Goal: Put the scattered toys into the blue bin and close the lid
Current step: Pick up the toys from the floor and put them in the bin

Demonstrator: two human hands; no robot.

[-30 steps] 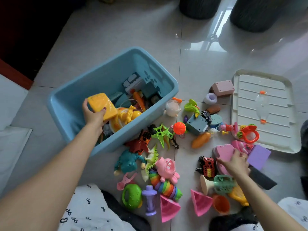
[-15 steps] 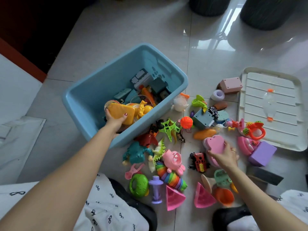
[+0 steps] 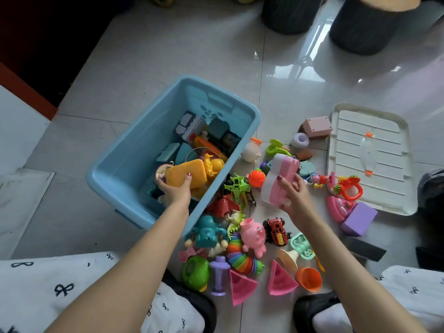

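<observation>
The blue bin (image 3: pixel 125 162) stands open on the tiled floor, partly filled with toys. My left hand (image 3: pixel 174 192) is inside it, gripping a yellow block toy (image 3: pixel 186 173) that rests on the pile. My right hand (image 3: pixel 294 195) holds a pink and white heart-shaped box (image 3: pixel 280 180) lifted off the floor, just right of the bin's near corner. The white lid (image 3: pixel 371 159) lies flat on the floor at the right. Many toys lie scattered between my arms: a pink pig (image 3: pixel 253 234), a red truck (image 3: pixel 276 230), a rainbow stacker (image 3: pixel 240 257).
A purple block (image 3: pixel 359 218), a red rattle (image 3: pixel 349 188) and a pink brick (image 3: pixel 317 127) lie near the lid. Two dark round stools (image 3: pixel 292 13) stand at the back. My knees and black slippers (image 3: pixel 314 308) frame the bottom edge.
My right hand has lifted the heart-shaped box off the floor and carried it left toward the bin. My left hand has lowered the yellow block onto the toys in the bin.
</observation>
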